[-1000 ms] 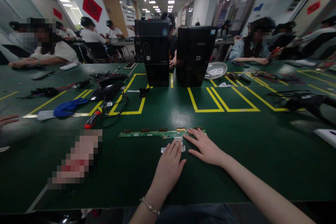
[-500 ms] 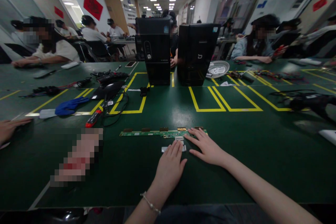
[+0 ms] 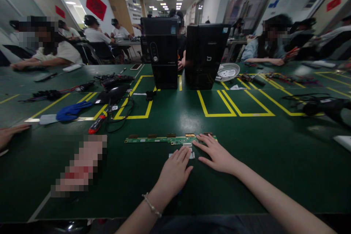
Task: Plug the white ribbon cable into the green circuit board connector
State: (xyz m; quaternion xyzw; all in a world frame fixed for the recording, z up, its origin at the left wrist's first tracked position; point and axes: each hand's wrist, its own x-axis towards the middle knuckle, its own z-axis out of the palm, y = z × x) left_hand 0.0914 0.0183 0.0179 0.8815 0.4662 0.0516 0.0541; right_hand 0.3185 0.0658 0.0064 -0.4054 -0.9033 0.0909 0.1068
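A long, narrow green circuit board (image 3: 161,139) lies across the table in front of me, with copper-coloured tabs along its far edge. My right hand (image 3: 216,153) lies flat with fingers spread, its fingertips touching the board's right part. Just nearer to me, my left hand (image 3: 175,168) rests with fingers stretched out over a whitish flat cable (image 3: 192,155), which joins the board near its middle. The fingers cover much of that cable. A bracelet (image 3: 151,205) circles the left wrist.
Two black computer towers (image 3: 164,55) stand at the back. To the left lie a red-black screwdriver (image 3: 97,123), a blue glove (image 3: 72,111), dark cables and a pixelated item (image 3: 82,164). A co-worker's hand (image 3: 12,133) rests at the left edge. A white basket (image 3: 228,69) sits behind.
My left hand's wrist and forearm have shifted slightly left, while its fingertips stay over the cable. My right hand and the board look almost unmoved.
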